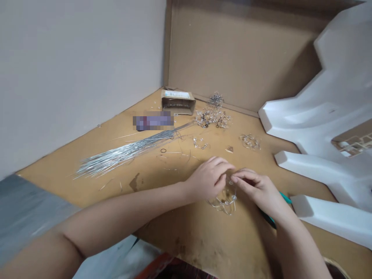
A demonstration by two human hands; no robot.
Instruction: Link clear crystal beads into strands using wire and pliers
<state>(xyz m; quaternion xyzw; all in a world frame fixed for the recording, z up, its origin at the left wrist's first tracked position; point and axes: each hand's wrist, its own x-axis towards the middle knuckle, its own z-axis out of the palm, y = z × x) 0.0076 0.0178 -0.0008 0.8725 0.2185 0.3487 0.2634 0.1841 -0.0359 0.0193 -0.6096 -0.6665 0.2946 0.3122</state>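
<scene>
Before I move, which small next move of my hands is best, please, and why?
Perhaps tilt the left hand slightly back from the wire piece. Its curled fingers cover part of the upper end, where the right hand's fingertips also are, so the working spot is hard to see.

Tan tabletop (186, 228), white foam packaging (308, 162), brn cardboard panel (238, 58), silvery wires (124, 155), teal-and-blk tool handles (285, 197)

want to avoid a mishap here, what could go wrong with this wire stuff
The beaded wire piece at the fingertips of the left hand and right hand is thin and looped, so it might bend or snag. The green-handled tool lies close by the right forearm and could get nudged. The long wires fan out loosely, so their ends might prick or catch.
</scene>
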